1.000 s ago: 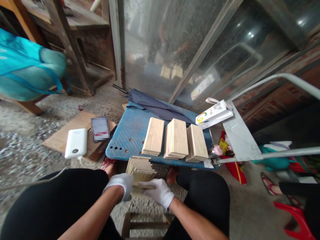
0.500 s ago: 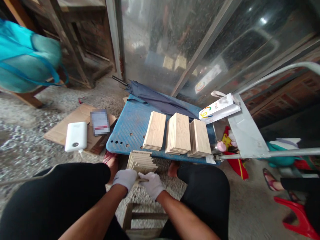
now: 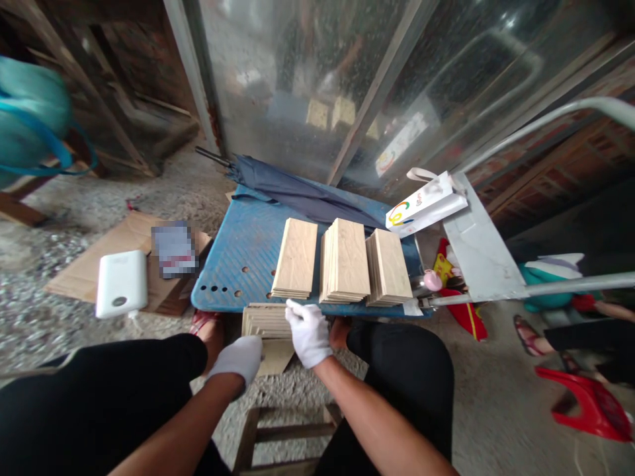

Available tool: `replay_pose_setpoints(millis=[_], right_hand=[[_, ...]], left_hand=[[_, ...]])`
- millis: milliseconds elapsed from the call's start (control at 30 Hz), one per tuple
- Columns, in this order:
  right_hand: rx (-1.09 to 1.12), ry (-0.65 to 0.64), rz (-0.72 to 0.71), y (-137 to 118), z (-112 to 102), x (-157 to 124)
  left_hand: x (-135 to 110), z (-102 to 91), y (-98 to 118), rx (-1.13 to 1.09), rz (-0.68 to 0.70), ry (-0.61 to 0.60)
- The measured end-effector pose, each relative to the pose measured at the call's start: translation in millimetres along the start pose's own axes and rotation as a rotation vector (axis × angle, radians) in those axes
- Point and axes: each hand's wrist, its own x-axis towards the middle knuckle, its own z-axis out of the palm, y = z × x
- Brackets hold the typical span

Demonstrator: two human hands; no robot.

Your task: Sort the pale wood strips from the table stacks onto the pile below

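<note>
A fanned bundle of thin wooden boards (image 3: 268,322) is held over my lap, just off the near edge of the blue table (image 3: 231,248). At its lower left, my left hand (image 3: 239,357) in a white glove is closed on the boards, its fingertips partly hidden. My right hand (image 3: 310,334), also gloved, is at the bundle's right end with fingers bent together; what they pinch, if anything, is hidden. On the table lie a low left stack of boards (image 3: 296,254), a taller middle stack (image 3: 350,258) and a right stack (image 3: 391,264).
A folded dark umbrella (image 3: 292,188) lies along the table's back edge beside a white paper bag (image 3: 426,205). Cardboard (image 3: 82,271) on the floor at left bears a white power bank (image 3: 122,283). A wooden stool (image 3: 292,433) is below me; a red stool (image 3: 590,403) stands right.
My right hand has moved up to the bundle's right end, while my left hand has shifted slightly left. The boards now sit more evenly, with a broad board face showing below. The view has shifted.
</note>
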Motion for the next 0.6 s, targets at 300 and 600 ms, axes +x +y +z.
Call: replay_pose_setpoints(millis=[300, 600], right_hand=[[-0.054, -0.060, 0.331, -15.4, -13.0, 73.9], [0.104, -0.132, 0.390, 12.0, -4.3, 105.7]], left_hand=[[-0.9, -43.5, 35.4, -0.115, 0.067, 0.140], [47.4, -75.6, 54.5, -0.457, -0.117, 0.244]])
